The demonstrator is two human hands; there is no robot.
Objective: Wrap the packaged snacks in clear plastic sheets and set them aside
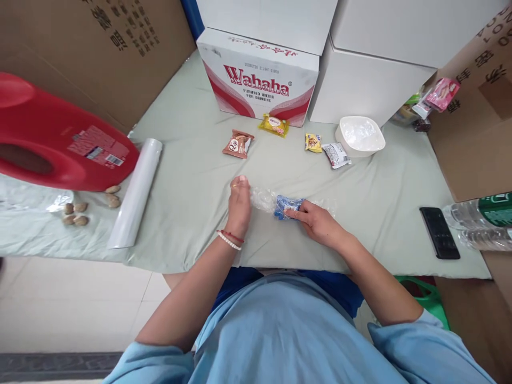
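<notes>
A small blue snack packet [285, 205] lies in front of me on the cloth, wrapped in clear plastic film [264, 199]. The film is twisted and bunched to the left of the packet, and my left hand [240, 202] is closed on that end, thumb up. My right hand [320, 223] grips the packet's right side from above, index finger laid across it. More loose film spreads out beyond my right knuckles. Part of the packet is hidden under the fingers of that hand.
Several wrapped snacks, among them a brown packet [238, 144], lie ahead, near a white bowl [360, 136] and a Wahaha carton [262, 80]. On the left are a white roll [136, 194], nuts [81, 220] and a red jug [60, 133]; a phone [440, 233] and bottles [480, 214] sit right.
</notes>
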